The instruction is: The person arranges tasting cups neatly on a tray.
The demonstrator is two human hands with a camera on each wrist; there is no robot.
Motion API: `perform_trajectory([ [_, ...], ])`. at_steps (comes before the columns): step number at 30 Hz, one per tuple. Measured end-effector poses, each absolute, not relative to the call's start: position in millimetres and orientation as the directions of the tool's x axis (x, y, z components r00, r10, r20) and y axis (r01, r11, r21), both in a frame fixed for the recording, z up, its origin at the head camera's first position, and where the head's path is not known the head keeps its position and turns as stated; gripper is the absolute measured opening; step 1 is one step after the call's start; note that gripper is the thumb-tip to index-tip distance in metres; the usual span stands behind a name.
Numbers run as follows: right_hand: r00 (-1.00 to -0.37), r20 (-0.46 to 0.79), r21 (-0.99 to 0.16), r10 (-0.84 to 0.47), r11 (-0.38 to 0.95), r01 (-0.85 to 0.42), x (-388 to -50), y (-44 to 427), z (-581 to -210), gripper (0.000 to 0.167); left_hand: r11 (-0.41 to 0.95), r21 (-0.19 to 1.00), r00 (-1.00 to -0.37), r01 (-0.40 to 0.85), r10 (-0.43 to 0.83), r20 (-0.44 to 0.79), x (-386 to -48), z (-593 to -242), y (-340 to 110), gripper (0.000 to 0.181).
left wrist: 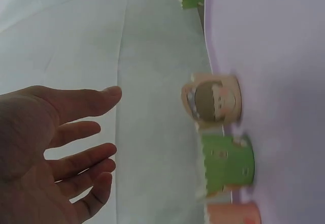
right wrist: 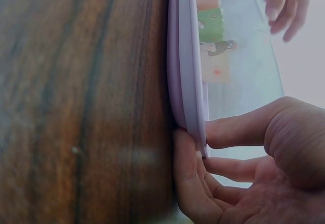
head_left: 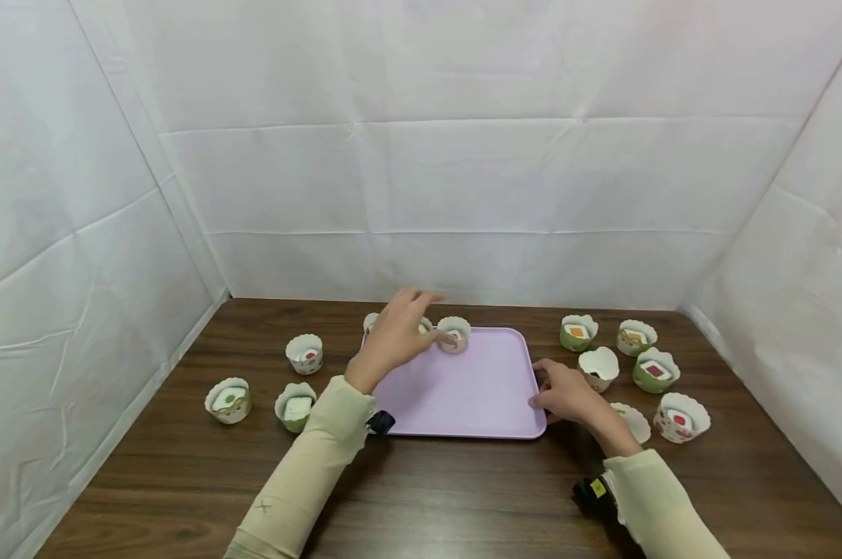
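A pale purple tray (head_left: 462, 392) lies on the wooden table. Along its far edge sit a beige paper cup (head_left: 453, 335) with a face print, a green cup (left wrist: 228, 163) and a pinkish cup (left wrist: 233, 214), partly hidden by my left hand in the head view. That left hand (head_left: 396, 334) hovers over the tray's far left part, its fingers spread and apart from the cups, holding nothing. At the tray's right side my right hand (head_left: 567, 392) grips the edge. Its thumb (right wrist: 233, 130) lies on the rim, with fingers beneath.
Left of the tray stand three paper cups with small blocks inside, among them a white one (head_left: 304, 355) and a green one (head_left: 296, 407). Several more cups, including a green one (head_left: 655, 371) and a white one (head_left: 681, 419), cluster on the right. White cloth (head_left: 462, 178) walls the table.
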State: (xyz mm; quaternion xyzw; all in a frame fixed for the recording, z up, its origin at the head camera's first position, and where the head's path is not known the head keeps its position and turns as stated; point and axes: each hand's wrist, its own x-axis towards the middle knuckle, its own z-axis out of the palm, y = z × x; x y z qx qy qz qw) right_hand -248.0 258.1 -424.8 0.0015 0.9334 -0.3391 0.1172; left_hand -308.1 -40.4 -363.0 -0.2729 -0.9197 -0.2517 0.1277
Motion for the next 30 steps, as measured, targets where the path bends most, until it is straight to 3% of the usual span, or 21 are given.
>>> perform_trajectory([
  [13,-0.97,-0.227,-0.623,-0.088,0.779,0.075,-251,263,-422,0.07,0.776,0.402,-0.837,0.486,0.281,0.469,-302,-363,-131,0.051],
  [22,-0.97,-0.231,-0.627,-0.078,0.774,0.087,-249,269,-423,0.07,0.803,0.452,-0.898,0.39,0.223,0.378,-301,-371,-185,0.05],
  [30,-0.969,-0.238,-0.621,-0.069,0.778,0.097,-247,270,-423,0.07,0.788,0.528,-0.948,0.317,0.243,0.206,-303,-381,-211,0.063],
])
